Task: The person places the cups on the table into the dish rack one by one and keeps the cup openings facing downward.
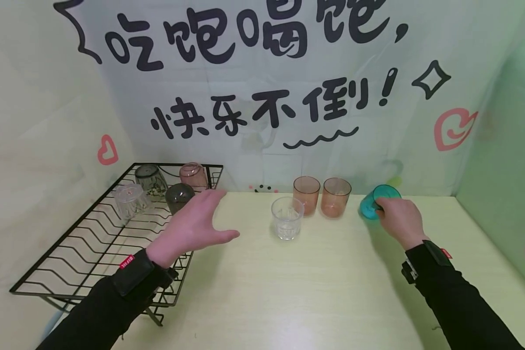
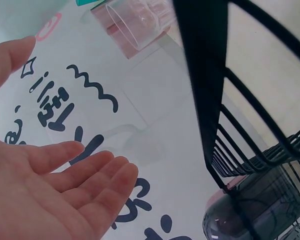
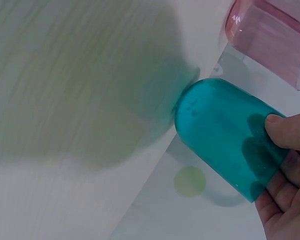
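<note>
A teal cup [image 1: 368, 207] leans tilted at the right of the table, and my right hand [image 1: 401, 221] pinches its rim between thumb and fingers. In the right wrist view, the teal cup [image 3: 220, 135] has its rounded base at the table surface. My left hand [image 1: 190, 226] hovers by the right side of a black wire rack [image 1: 72, 228], thumb spread from the fingers, holding nothing. Near the middle of the table stand a clear glass [image 1: 287, 227] and two pinkish-orange cups, one left [image 1: 306, 198] and one right [image 1: 334, 200], all upright.
Upside down on the rack are a clear glass [image 1: 130, 200], a grey glass [image 1: 150, 182], a dark cup [image 1: 178, 195] partly behind my left hand, and a pink cup [image 1: 193, 175]. A printed white backdrop [image 1: 245, 160] rises behind the table; a green wall [image 1: 498, 160] bounds the right.
</note>
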The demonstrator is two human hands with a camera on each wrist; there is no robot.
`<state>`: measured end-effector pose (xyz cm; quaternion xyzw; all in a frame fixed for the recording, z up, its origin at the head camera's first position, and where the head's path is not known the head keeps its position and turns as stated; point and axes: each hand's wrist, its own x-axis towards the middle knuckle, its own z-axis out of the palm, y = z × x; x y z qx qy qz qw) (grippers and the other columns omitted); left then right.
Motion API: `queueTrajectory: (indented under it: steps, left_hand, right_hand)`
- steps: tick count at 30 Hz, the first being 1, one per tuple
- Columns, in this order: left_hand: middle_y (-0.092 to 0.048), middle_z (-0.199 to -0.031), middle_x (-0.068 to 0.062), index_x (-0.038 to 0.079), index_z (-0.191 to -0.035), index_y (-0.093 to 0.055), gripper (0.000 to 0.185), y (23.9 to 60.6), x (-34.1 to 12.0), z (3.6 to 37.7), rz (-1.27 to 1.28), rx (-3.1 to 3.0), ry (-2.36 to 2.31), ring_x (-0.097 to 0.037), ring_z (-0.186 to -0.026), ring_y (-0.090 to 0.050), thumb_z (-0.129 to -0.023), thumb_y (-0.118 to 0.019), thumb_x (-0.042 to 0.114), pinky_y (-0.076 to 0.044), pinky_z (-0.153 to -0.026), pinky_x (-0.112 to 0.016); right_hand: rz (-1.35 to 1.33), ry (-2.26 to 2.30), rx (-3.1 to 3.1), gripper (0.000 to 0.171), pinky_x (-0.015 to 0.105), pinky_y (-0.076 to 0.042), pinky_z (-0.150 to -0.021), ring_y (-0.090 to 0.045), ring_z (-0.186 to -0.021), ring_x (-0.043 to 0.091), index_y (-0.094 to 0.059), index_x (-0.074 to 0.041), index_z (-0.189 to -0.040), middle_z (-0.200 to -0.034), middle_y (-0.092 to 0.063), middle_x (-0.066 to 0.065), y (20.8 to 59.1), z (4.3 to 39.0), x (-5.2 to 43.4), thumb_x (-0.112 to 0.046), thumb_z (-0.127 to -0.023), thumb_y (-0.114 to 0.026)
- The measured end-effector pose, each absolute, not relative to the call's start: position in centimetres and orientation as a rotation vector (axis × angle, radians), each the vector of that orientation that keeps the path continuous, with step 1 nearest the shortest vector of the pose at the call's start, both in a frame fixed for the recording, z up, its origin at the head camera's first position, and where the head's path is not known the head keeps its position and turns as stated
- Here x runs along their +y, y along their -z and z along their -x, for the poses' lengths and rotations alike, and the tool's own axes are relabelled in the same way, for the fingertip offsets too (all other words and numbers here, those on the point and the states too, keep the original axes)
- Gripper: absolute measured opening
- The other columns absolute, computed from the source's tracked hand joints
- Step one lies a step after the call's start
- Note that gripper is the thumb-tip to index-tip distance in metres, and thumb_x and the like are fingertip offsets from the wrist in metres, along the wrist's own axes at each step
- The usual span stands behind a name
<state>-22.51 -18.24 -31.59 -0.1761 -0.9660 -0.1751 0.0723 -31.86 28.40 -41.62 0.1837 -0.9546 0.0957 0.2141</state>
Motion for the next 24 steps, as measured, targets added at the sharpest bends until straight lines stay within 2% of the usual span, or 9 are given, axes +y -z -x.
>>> queueTrajectory:
  steps: [5, 11, 14, 17, 20, 24]
  left_hand:
    - [-0.045, -0.146, -0.019, 0.001, -0.147, -0.041, 0.099, 31.8, -17.9, 22.3, 0.538, -2.918, 0.53, -0.037, -0.133, -0.043, -0.073, -0.081, 0.053, -0.043, -0.103, -0.053]
    - [-0.046, -0.146, -0.018, 0.002, -0.147, -0.041, 0.102, 31.8, -17.6, 22.2, 0.558, -2.904, 0.549, -0.037, -0.132, -0.044, -0.071, -0.082, 0.055, -0.043, -0.104, -0.053]
    - [-0.046, -0.146, -0.017, 0.002, -0.148, -0.041, 0.102, 31.8, -17.6, 22.2, 0.568, -2.895, 0.549, -0.036, -0.132, -0.044, -0.07, -0.082, 0.055, -0.043, -0.104, -0.052]
    - [-0.046, -0.146, -0.017, 0.002, -0.148, -0.04, 0.103, 31.7, -17.5, 22.1, 0.576, -2.892, 0.549, -0.036, -0.133, -0.044, -0.071, -0.082, 0.057, -0.042, -0.104, -0.052]
    - [-0.045, -0.147, -0.017, 0.002, -0.149, -0.039, 0.104, 31.6, -17.4, 22.0, 0.585, -2.89, 0.548, -0.036, -0.134, -0.042, -0.071, -0.081, 0.057, -0.041, -0.105, -0.052]
    - [-0.043, -0.149, -0.017, 0.002, -0.15, -0.038, 0.106, 31.5, -17.4, 21.9, 0.594, -2.888, 0.547, -0.036, -0.136, -0.04, -0.071, -0.081, 0.058, -0.039, -0.107, -0.052]
  right_hand:
    - [-0.471, -0.317, -2.654, 0.011, 0.049, -0.046, -0.06, -0.054, -0.063, 0.033, -0.063, 0.0, -0.089, -0.073, -0.059, 0.012, 41.3, 30.9, 28.3, -0.002, -0.086, -0.073]
    - [-0.453, -0.39, -2.642, 0.014, 0.043, -0.041, -0.054, -0.052, -0.059, 0.029, -0.06, -0.005, -0.083, -0.065, -0.054, 0.005, 40.4, 29.5, 28.0, -0.003, -0.086, -0.072]
    - [-0.457, -0.433, -2.614, 0.011, 0.045, -0.044, -0.054, -0.057, -0.062, 0.032, -0.065, -0.002, -0.09, -0.072, -0.062, 0.011, 40.0, 28.8, 27.8, -0.004, -0.085, -0.074]
    - [-0.443, -0.491, -2.594, 0.022, 0.049, -0.049, -0.059, -0.062, -0.072, 0.039, -0.067, 0.004, -0.105, -0.09, -0.068, 0.022, 39.7, 27.9, 27.6, -0.004, -0.086, -0.074]
    - [-0.421, -0.556, -2.577, 0.033, 0.054, -0.051, -0.065, -0.063, -0.081, 0.043, -0.064, 0.01, -0.116, -0.104, -0.067, 0.029, 39.4, 27.2, 27.5, -0.003, -0.087, -0.072]
    - [-0.427, -0.623, -2.536, 0.036, 0.056, -0.05, -0.067, -0.063, -0.085, 0.046, -0.062, 0.012, -0.119, -0.107, -0.065, 0.031, 39.1, 26.5, 27.3, -0.002, -0.087, -0.072]
